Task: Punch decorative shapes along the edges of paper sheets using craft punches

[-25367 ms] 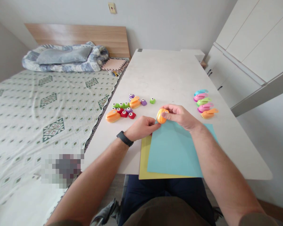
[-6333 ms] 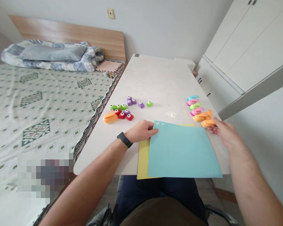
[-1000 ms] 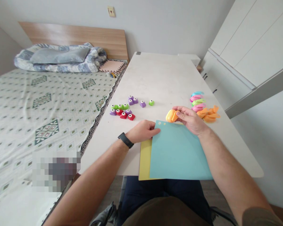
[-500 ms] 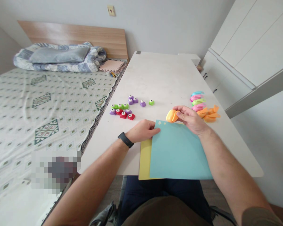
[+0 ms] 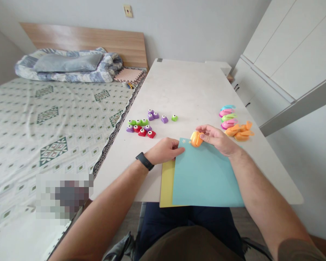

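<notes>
**Orange punch gripped at the blue sheet's top edge**

In the head view, my left hand [image 5: 165, 150] was closed on the left edge of the blue paper sheet [image 5: 206, 177], thumb flat on top and fingers curled at its side, a pinch that, I judge, steadied the corner against sliding. My right hand [image 5: 220, 141] gripped the orange lever punch [image 5: 196, 139] between thumb and fingers, at the sheet's top edge and just right of two small flower-like cutouts [image 5: 184, 141]. I held it from its right side, which left those cutouts largely in sight; whether the paper's edge sat in its slot, I could not tell

The blue sheet lay over the yellow paper sheet [image 5: 167, 185], which showed along the left, both on the white table [image 5: 190, 83] right in front of me. Beyond my left hand stood the small purple, green and red button punches [image 5: 142, 128], loosely grouped. More lever punches [image 5: 228, 117] lined the right side, the orange ones [image 5: 241, 135] bunched nearest me; both groups sat off the paper, which seemed to leave my hands room to work
</notes>
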